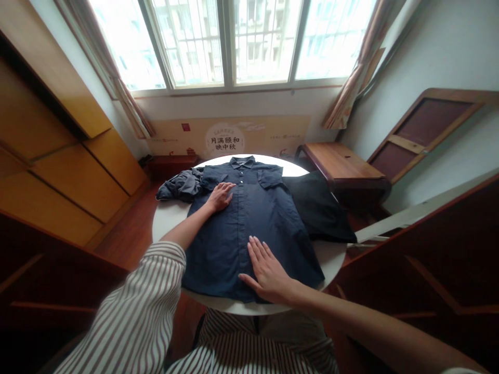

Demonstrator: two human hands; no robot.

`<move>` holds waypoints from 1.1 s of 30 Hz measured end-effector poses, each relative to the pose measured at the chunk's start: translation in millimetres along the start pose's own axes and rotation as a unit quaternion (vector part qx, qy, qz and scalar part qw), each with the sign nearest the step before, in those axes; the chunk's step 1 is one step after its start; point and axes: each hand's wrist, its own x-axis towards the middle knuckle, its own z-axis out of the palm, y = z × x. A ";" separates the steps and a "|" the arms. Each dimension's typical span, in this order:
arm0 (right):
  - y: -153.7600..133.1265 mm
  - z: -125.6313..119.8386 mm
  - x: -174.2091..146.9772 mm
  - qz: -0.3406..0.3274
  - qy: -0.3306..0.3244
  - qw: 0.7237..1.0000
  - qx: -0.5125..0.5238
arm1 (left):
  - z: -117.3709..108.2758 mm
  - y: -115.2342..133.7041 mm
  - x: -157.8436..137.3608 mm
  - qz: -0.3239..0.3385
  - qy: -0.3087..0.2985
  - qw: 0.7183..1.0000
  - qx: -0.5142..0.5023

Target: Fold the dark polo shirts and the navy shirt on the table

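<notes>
Navy cloth fills our round white desk (pixel 167 221): the shirt (pixel 249 218) lies buttoned-side up, collar away from us. Our left hand (pixel 220 196) rests flat near its chest; our right hand (pixel 268 272), nearer us, rests flat near the hem, neither grasping.

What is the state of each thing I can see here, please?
Navy shirt: spread flat on the white round table, front up, buttoned.
Left hand: open, palm flat on the shirt's chest.
Right hand: open, flat on the shirt's lower part.
Grey garment: crumpled at the table edge.
Black garment: lying loose beside the shirt.
Curtains: drawn aside.
</notes>
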 end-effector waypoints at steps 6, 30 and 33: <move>-1.7 -20.9 -13.9 -0.032 -0.016 0.997 0.062 | -22.0 0.2 -20.4 -0.150 0.067 0.986 0.032; 86.9 -63.3 -115.7 0.277 0.043 0.864 0.418 | -120.9 12.6 -265.7 -0.444 -0.143 0.808 -0.359; 95.7 -67.4 -122.5 0.268 0.013 0.871 0.412 | -129.5 4.2 -272.9 -0.429 -0.186 0.816 -0.340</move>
